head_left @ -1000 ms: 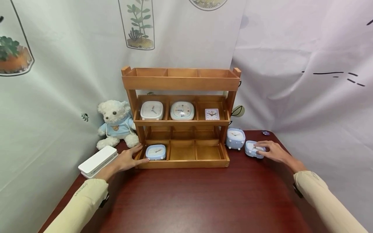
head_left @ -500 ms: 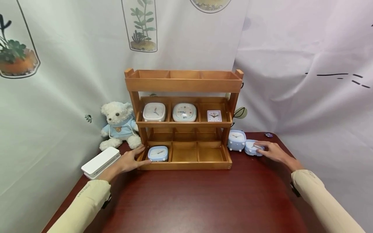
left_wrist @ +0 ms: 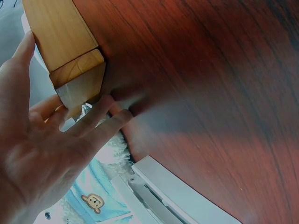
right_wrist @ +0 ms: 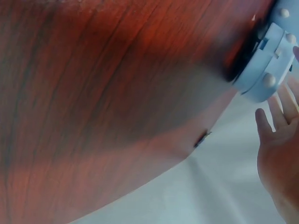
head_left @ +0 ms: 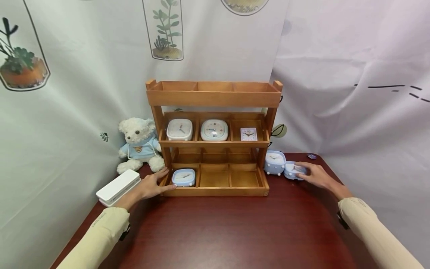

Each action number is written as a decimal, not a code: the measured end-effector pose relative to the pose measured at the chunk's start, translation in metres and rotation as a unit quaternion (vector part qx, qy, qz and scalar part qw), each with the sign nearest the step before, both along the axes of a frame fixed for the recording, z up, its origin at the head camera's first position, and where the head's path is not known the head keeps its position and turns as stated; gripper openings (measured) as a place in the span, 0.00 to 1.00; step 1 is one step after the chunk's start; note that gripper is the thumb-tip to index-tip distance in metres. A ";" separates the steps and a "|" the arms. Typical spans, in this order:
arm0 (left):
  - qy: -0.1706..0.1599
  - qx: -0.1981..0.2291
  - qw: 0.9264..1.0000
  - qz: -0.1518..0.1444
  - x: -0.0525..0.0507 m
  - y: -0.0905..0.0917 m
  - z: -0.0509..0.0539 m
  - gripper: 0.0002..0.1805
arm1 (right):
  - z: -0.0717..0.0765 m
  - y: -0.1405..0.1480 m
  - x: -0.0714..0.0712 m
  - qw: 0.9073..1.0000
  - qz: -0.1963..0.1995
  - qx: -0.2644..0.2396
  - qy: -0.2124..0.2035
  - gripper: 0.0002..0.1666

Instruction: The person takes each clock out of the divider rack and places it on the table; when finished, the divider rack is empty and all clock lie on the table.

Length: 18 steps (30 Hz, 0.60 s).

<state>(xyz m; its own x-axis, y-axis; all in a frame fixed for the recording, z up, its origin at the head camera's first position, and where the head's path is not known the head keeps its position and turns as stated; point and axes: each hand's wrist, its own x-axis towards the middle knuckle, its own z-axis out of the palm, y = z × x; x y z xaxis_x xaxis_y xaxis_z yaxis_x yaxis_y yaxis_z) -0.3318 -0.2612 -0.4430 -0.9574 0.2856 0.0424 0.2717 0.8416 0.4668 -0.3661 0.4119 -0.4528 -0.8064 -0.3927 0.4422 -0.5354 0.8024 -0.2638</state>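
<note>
Backdrop and surface: pale printed cloth [head_left: 228,48] hangs behind and at the sides; the dark red surface [head_left: 215,228] carries all the things.
White case: this flat white case [head_left: 118,186] lies at left, just in front of the plush bear [head_left: 139,149].
Left hand: the left hand [head_left: 151,186] has its fingers spread, mostly straight, touching the left front corner of the wooden shelf [head_left: 215,99]; it is not clenched around anything.
Shelf clocks: three pale clocks [head_left: 214,130] are in the middle tier, one per compartment; one blue-rimmed clock [head_left: 183,177] sits in the lowest tier's left compartment, near the thumb.
Tall blue clock: the tall blue clock [head_left: 274,163] stands just beside the shelf's right end.
Low blue clock: the low blue clock [head_left: 291,170] is on the surface, directly right of the tall one, its face turned mostly upward. I judge it light and stiff, probably of smooth plastic (so fingertips could slip a little), and the face cover may scratch. Best hold, in my opinion, is by two opposite side edges, without pressing the face.
Right hand: the right hand [head_left: 317,175] pinches this low clock, thumb at the near edge, fingers over the farther part; how firmly, I cannot tell.
</note>
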 end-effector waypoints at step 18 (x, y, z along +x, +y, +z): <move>0.004 -0.003 1.000 0.003 0.000 0.001 0.000 0.56 | 0.034 -0.049 0.022 0.998 0.042 -0.033 0.019 0.32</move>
<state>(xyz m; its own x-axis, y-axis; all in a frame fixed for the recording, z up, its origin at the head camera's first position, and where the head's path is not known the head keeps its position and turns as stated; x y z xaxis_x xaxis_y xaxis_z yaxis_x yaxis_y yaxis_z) -0.3314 -0.2601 -0.4433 -0.9591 0.2792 0.0477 0.2691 0.8459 0.4605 -0.3441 0.3626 -0.4184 -0.7536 -0.4273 0.4995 -0.6110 0.7355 -0.2928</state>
